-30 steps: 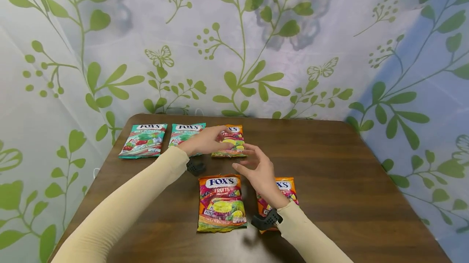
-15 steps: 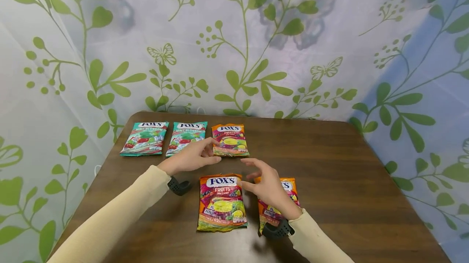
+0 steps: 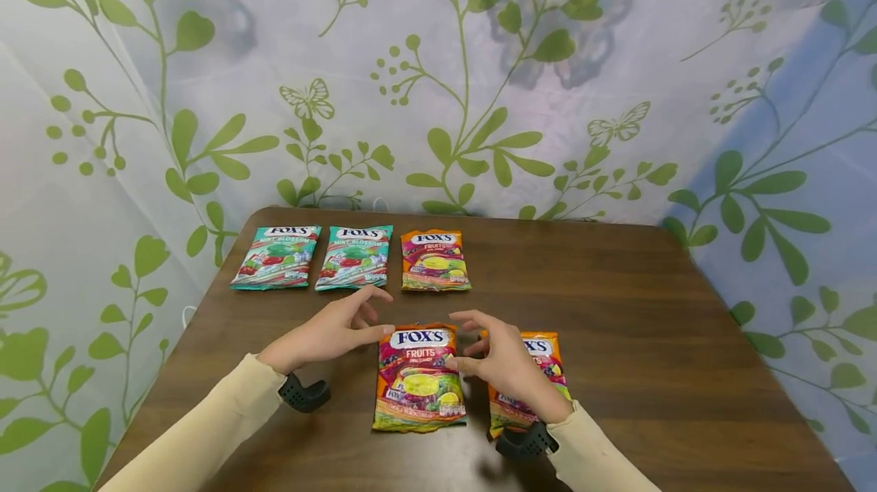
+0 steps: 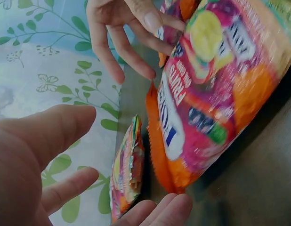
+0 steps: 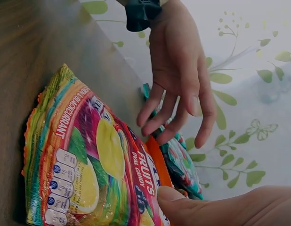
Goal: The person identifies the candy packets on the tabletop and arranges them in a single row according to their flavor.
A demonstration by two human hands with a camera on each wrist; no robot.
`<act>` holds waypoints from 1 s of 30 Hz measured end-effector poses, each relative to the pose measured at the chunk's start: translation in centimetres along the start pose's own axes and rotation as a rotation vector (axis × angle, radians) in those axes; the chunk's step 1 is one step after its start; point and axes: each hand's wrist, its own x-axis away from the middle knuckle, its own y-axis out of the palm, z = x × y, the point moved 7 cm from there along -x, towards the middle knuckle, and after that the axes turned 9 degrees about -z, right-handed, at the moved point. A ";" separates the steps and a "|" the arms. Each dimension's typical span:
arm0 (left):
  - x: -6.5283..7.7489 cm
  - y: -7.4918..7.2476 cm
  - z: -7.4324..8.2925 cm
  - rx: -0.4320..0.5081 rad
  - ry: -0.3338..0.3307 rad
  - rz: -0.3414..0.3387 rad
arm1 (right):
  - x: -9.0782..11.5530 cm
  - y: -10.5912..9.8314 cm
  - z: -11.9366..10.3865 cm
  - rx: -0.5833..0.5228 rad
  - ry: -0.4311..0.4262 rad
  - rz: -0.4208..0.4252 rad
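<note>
A Fox's Fruits candy bag (image 3: 419,393), orange and purple, lies face up near the front middle of the table. My left hand (image 3: 336,332) is at its top left corner, thumb and fingers spread apart. On the other side my right hand (image 3: 505,361) hovers over the bag's top right edge, fingers loosely bent. In the right wrist view the right thumb (image 5: 176,197) overlaps the bag's printed face. Neither hand grips anything. A second Fruits bag (image 3: 548,359) lies to the right, partly hidden under my right hand and wrist.
Along the back of the brown table (image 3: 617,309) lie two teal Mint Blossom bags (image 3: 355,260) and a third Fruits bag (image 3: 435,262), side by side in a row. A leaf-patterned curtain (image 3: 425,96) hangs right behind the table edge.
Both hands have come away from the back-row Fruits bag, which is now uncovered. The left has moved toward me and left; the right slightly toward me, both to the front Fruits bag.
</note>
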 end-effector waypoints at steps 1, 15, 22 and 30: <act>0.2 0.2 -0.1 0.013 -0.001 -0.003 | 0.1 0.0 0.0 -0.001 0.006 -0.007; 1.8 3.1 -1.4 0.123 0.032 -0.045 | 0.6 1.4 0.3 0.000 0.037 -0.077; 2.1 4.1 -2.0 0.244 0.012 -0.074 | 0.8 1.8 0.5 -0.017 0.082 -0.092; 1.9 4.8 -1.7 0.243 0.083 -0.059 | 0.7 2.2 0.7 0.018 0.082 -0.112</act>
